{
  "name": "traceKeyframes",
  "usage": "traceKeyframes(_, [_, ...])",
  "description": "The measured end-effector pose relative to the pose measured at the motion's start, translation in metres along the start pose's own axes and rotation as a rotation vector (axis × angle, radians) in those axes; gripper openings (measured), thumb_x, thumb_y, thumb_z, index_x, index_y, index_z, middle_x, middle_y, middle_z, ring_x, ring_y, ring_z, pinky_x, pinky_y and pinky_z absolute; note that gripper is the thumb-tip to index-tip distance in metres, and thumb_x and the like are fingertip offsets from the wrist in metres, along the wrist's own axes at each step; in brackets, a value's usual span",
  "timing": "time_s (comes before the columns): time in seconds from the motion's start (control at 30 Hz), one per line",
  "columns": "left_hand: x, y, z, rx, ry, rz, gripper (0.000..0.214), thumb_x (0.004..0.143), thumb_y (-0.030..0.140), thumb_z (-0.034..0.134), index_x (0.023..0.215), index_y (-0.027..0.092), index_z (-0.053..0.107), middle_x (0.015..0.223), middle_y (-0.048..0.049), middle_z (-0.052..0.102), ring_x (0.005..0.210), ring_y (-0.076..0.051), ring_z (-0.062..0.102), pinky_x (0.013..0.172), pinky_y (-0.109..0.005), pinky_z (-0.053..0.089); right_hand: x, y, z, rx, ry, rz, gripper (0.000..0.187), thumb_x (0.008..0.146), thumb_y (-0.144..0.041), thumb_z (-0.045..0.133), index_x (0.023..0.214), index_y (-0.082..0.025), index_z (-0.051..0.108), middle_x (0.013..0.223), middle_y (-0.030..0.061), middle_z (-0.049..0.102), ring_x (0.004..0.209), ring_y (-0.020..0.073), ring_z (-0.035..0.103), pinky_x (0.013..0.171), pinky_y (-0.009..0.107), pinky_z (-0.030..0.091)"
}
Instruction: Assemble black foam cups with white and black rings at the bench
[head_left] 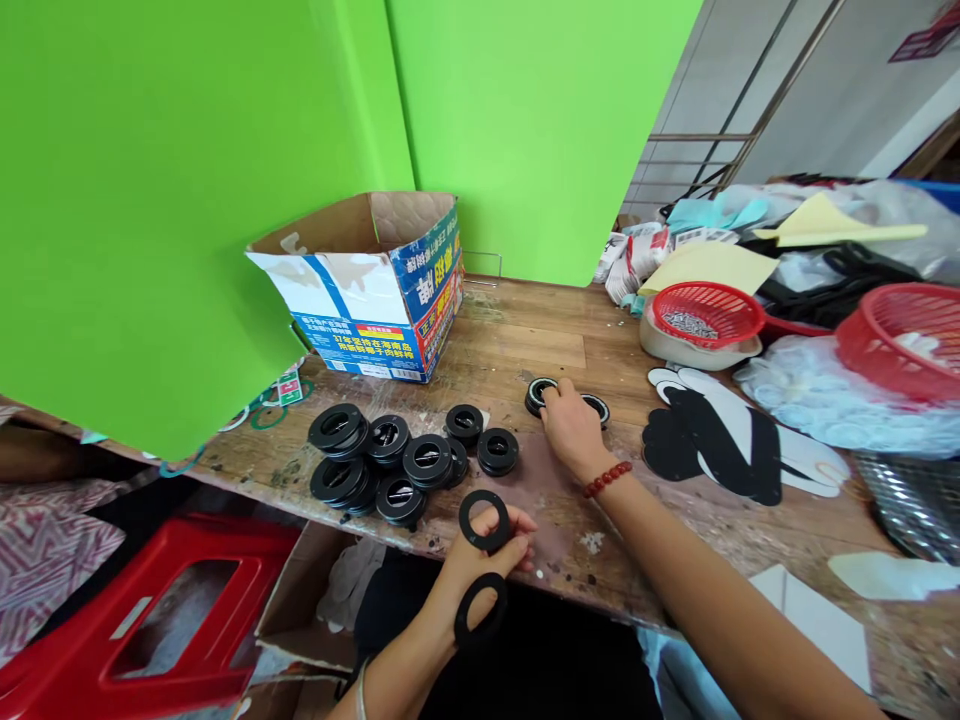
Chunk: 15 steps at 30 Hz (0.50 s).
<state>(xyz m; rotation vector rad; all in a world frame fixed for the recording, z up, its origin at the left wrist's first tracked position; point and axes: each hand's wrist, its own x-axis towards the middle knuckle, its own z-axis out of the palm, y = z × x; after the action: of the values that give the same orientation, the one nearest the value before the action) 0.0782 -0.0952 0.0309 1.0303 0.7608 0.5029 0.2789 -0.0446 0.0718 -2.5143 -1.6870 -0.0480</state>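
My left hand (480, 565) is at the table's front edge, closed around flat black rings (484, 520); one ring sticks up between the fingers and another hangs below the palm. My right hand (570, 430), with a red bead bracelet on the wrist, reaches forward with its fingers curled onto a black round part (538, 392) on the wooden table (525, 340). A second black round part (598, 407) lies just right of that hand. Several black round parts (397, 460) are stacked in a cluster to the left.
An open cardboard box (375, 290) stands at the back left. Red mesh baskets (705, 312) and a bag of white discs (817, 395) sit right, with black and white flat cut-outs (720, 440) beside them. A red plastic stool (135, 620) stands below left.
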Motion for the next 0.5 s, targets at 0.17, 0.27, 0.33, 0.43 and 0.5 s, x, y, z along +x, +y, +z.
traceKeyframes(0.17, [0.0,0.004,0.001,0.016,-0.032,0.027,0.024,0.069,0.03,0.07,0.088,0.015,0.065,0.078,-0.0016,0.061,0.072,-0.015,0.059,0.069,-0.027,0.053,-0.052,0.003,-0.009,0.018,-0.035,-0.095,0.011,0.091,-0.021,0.055,0.097,-0.015,0.063,0.105,0.0102,0.059,0.087,0.0226,0.063,0.061,0.029,0.038])
traceKeyframes(0.27, [0.002,0.006,-0.002,0.066,-0.046,0.053,0.02,0.071,0.027,0.067,0.088,0.016,0.066,0.083,-0.0026,0.062,0.075,-0.016,0.061,0.068,-0.027,0.053,-0.093,0.015,-0.008,0.121,-0.047,-0.119,0.003,0.085,-0.017,0.061,0.088,-0.017,0.063,0.094,0.0072,0.059,0.075,0.0201,0.061,0.059,0.029,0.039])
traceKeyframes(0.33, [0.004,0.007,-0.002,0.138,-0.066,0.078,0.017,0.074,0.026,0.062,0.087,0.017,0.066,0.084,-0.0028,0.062,0.073,-0.016,0.06,0.067,-0.027,0.052,-0.113,0.022,-0.009,0.305,0.02,-0.155,0.005,0.084,-0.015,0.063,0.088,-0.017,0.063,0.088,0.0048,0.058,0.071,0.0175,0.059,0.06,0.028,0.041])
traceKeyframes(0.43, [0.005,0.009,0.002,0.401,-0.155,0.152,0.013,0.075,0.019,0.055,0.079,0.018,0.067,0.079,-0.0033,0.062,0.072,-0.018,0.06,0.07,-0.029,0.05,-0.129,0.02,-0.021,0.638,0.178,-0.306,0.013,0.091,-0.013,0.054,0.099,-0.02,0.062,0.087,0.0033,0.057,0.075,0.0143,0.058,0.065,0.024,0.045])
traceKeyframes(0.5, [0.003,0.009,0.008,0.588,-0.187,0.199,0.015,0.072,0.015,0.056,0.079,0.018,0.068,0.083,-0.0048,0.066,0.082,-0.022,0.062,0.079,-0.033,0.049,-0.134,0.011,-0.034,0.713,0.181,-0.479,0.023,0.093,-0.009,0.046,0.109,-0.021,0.06,0.093,0.0042,0.058,0.081,0.0135,0.058,0.068,0.023,0.046])
